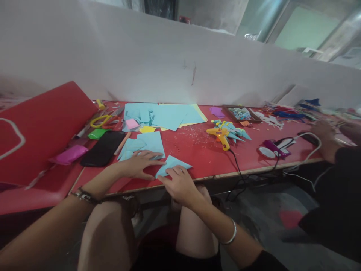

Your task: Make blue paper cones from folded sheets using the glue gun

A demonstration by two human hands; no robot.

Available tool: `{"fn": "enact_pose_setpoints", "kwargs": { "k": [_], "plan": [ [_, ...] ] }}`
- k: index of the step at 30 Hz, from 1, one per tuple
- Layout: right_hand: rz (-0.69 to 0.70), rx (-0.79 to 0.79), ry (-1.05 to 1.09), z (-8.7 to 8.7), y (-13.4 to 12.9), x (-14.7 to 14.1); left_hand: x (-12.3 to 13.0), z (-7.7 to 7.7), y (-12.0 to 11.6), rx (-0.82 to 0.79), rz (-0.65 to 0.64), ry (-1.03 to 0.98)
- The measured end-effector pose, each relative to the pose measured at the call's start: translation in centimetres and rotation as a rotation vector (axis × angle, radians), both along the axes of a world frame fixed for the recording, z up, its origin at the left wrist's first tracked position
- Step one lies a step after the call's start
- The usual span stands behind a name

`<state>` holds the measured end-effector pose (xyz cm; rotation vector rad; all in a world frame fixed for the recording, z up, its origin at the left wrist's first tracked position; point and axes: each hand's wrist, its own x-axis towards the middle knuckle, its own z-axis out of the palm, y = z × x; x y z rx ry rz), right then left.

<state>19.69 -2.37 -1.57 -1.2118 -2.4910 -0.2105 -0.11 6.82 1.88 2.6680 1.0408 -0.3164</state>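
A light-blue sheet of paper (182,162), folded into a triangle, lies on the red tabletop near its front edge. My right hand (179,183) presses it down with bent fingers, the fingertips and thumb along its lower left part. My left hand (138,164) rests just left of it, fingers stretched out and apart, the index fingertip by its left corner. Partly beneath my left hand are more light-blue paper pieces (154,141). The underside of both palms is hidden.
Left are a black phone (103,149), a red board (47,131), scissors (100,121) and a pink packet (72,155). Blue sheets (169,113) lie behind. Rightward are a yellow glue gun (221,136) with a trailing cord, a tape roll (266,152) and another person's hand (323,131).
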Motion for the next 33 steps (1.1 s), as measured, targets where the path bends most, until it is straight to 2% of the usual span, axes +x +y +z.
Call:
{"fn": "enact_pose_setpoints", "kwargs": {
  "k": [8,15,28,33],
  "plan": [
    [-0.044,-0.066,0.1,-0.4,-0.4,4.2,-0.3,-0.5,0.2,-0.014,-0.021,-0.071],
    [-0.178,-0.216,0.167,0.0,-0.7,6.8,-0.5,-0.5,0.2,-0.041,-0.036,-0.138],
    [-0.276,-0.221,0.197,0.1,-0.9,9.1,-0.1,0.3,-0.1,-0.064,-0.004,-0.045],
    [-0.26,-0.301,0.225,0.8,-0.4,9.1,0.3,0.2,-0.7,-0.03,0.025,-0.056]
  ]
}}
